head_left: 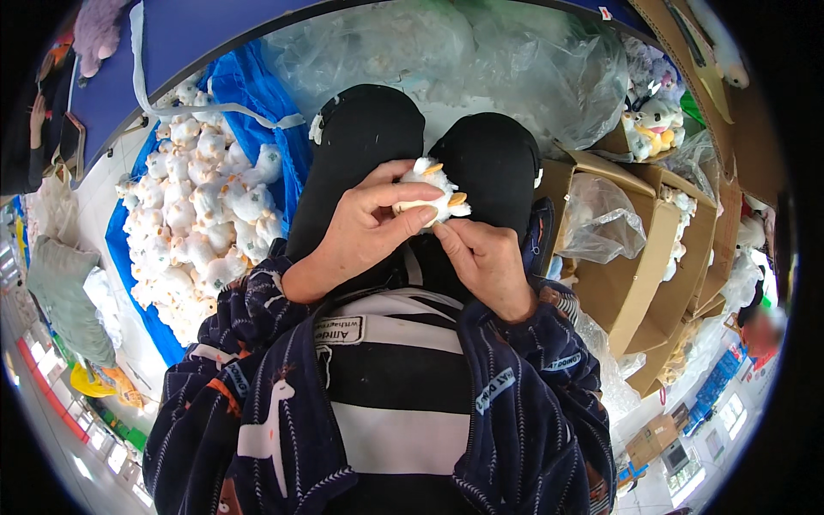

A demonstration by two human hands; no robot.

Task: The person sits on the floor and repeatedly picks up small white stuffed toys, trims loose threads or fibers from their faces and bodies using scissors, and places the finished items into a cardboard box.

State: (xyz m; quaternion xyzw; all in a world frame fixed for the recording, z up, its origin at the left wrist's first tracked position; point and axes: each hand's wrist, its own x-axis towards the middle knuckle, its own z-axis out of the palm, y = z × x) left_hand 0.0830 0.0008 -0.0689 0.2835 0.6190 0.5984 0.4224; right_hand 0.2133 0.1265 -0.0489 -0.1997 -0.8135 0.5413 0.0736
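Above my lap, my left hand [371, 221] is closed around a small white plush toy [439, 182] with orange-yellow felt-like pieces sticking out of it. Its thumb and fingers grip the toy from the left. My right hand [491, 259] is closed in a pinch at the toy's lower edge, thumb and forefinger together against it. Whether a thread or other small thing is also between those fingertips is too small to tell. Part of the toy is hidden behind the left fingers.
On my left, a blue sack [296, 163] lies open, full of white plush toys [206, 215]. Open cardboard boxes [605, 296] with clear plastic bags stand on my right. Clear plastic sheeting [532, 77] lies beyond my knees, below a blue table edge [193, 39].
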